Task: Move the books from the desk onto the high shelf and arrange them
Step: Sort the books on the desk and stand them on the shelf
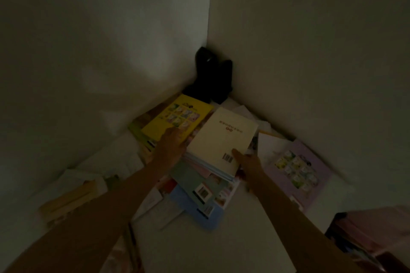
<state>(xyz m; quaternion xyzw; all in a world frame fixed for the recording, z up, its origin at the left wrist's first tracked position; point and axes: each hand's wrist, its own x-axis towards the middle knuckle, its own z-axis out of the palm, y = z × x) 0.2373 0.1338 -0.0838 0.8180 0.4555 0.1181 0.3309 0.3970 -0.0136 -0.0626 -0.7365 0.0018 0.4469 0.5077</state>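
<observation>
A cream book (224,137) with a barcode tops a small stack of thin books in a dim white corner. My right hand (247,160) grips the stack at its near right corner, thumb on the cream cover. My left hand (172,146) holds the stack's left edge, fingers partly under it. A yellow book (177,117) lies flat behind my left hand. Under the stack lie a green-grey book (199,184) and a light blue book (195,208). A lilac book (297,168) lies flat at the right.
A black object (210,77) stands in the corner where the two white walls meet. Loose papers and pale books (88,182) spread along the left wall. A dark box with a pinkish top (372,235) sits at the lower right.
</observation>
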